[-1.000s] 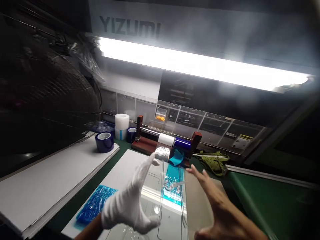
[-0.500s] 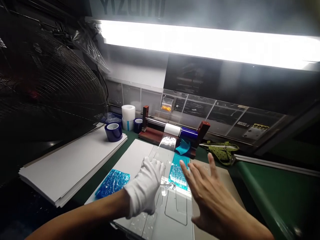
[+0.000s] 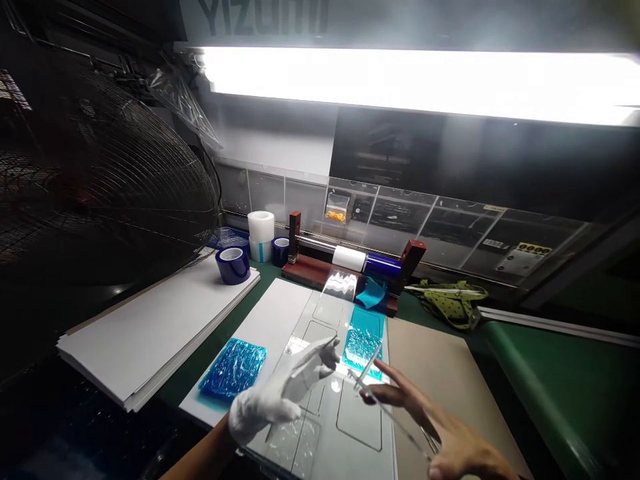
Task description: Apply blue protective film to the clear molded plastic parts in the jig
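My left hand (image 3: 277, 397), in a white glove, and my bare right hand (image 3: 445, 437) hold a clear plastic panel (image 3: 386, 409) between them by its edges, tilted low over the bench. Its thin edge runs from my left fingertips down towards my right palm. Below it a white board (image 3: 270, 320) carries flat clear panels and a light blue film piece (image 3: 363, 340). A darker blue crinkled film piece (image 3: 233, 367) lies on the board left of my gloved hand.
A roller stand (image 3: 345, 270) with white and blue film rolls stands behind the board. Tape rolls (image 3: 233, 265) sit by a stack of white sheets (image 3: 150, 327) at left, under a wire fan (image 3: 100, 187). Brown card (image 3: 440, 370) and a green strap (image 3: 450, 301) lie right.
Both hands have drawn back towards me and dropped lower, and the clear panel has tipped from upright to nearly flat. The view has shifted slightly downward.
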Demonstrator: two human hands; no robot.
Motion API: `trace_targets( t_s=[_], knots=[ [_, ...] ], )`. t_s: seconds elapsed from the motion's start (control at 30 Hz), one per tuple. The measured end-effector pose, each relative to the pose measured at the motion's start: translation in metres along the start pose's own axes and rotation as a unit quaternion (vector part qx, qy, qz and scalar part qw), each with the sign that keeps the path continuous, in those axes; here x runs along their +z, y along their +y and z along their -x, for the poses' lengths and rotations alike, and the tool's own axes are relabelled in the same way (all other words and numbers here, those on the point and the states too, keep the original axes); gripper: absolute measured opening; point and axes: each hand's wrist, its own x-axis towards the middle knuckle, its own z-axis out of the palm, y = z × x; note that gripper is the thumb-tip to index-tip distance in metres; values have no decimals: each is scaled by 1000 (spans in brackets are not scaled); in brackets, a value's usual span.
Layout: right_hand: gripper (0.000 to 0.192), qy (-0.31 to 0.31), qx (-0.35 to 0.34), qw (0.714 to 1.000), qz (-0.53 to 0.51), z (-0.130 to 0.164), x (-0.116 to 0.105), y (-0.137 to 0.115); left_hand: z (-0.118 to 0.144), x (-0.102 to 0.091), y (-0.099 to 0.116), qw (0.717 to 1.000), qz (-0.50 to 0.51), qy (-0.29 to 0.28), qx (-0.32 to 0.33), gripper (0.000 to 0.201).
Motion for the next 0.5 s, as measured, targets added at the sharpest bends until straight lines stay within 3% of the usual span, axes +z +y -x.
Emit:
trace_targets(
  t_s=[0.1, 0.23, 0.3, 0.4, 0.5],
  knots=[
    [133, 2, -19, 995, -102, -1, 1, 1, -1, -3, -10, 965, 259, 43, 4, 100],
    [129, 155, 70, 983, -74, -26, 23, 3, -7, 7, -47, 876, 449, 168, -43, 107],
    [129, 222, 122, 967, -29, -49, 41, 3, -12, 19, -71, 855, 481, 186, -60, 109],
    [132, 287, 167, 941, 67, -73, 63, 1, -16, 33, -93, 857, 475, 188, -61, 104],
    [115, 346, 158, 923, 57, -70, 67, 4, -19, 37, -93, 877, 440, 169, -90, 83]
  ],
)
